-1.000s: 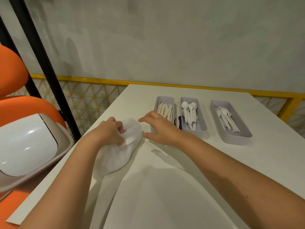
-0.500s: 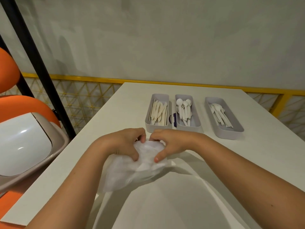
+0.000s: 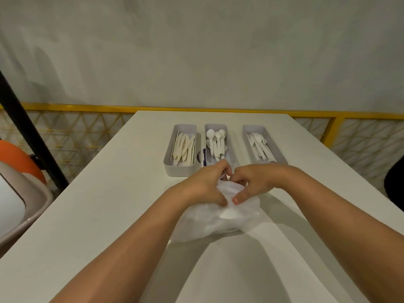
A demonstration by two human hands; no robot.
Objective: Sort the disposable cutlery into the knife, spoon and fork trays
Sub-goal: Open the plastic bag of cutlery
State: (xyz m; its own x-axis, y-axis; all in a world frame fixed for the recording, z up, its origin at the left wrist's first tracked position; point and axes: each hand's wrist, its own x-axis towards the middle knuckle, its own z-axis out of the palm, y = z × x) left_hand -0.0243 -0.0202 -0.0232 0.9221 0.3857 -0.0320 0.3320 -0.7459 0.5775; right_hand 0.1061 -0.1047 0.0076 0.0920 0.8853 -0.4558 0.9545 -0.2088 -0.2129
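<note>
While both hands are bunched together at the top of the plastic bag (image 3: 218, 221), I read the left hand (image 3: 205, 184) and the right hand (image 3: 251, 182) as curled and pinching its film, thumbs pressed into it. The bag sits on the table (image 3: 109, 204) around the middle, nearer its right edge, and I cannot tell what is inside. Just beyond the knuckles stand the knife tray (image 3: 185, 127), spoon tray (image 3: 216, 126) and fork tray (image 3: 253, 127), each already holding white cutlery, in a row toward the far edge. My worry is a sudden tear: thin film giving way could scatter whatever is inside, or jerk a hand into the spoon tray's near end and shove it askew.
</note>
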